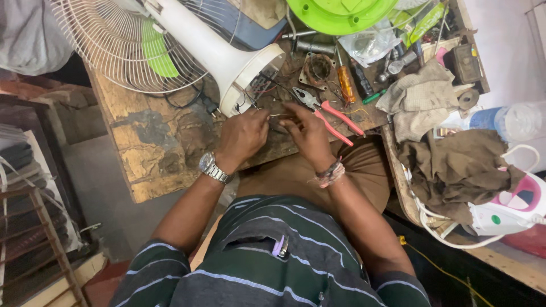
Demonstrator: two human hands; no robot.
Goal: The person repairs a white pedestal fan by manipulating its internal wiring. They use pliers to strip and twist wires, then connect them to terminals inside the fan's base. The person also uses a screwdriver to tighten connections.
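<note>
Pinching thin wires [278, 116], both hands [276, 133], beside fan base [250, 77], red-handled pliers [330, 113]

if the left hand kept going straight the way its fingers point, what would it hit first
Probably the open base of the white plastic fan stand. The left hand points up toward it, pinching thin wires with the right hand. Depth is unclear, so the red-handled pliers may lie just right of that line.

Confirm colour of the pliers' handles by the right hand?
Red handles on the pliers, beside the right hand; head view.
</note>
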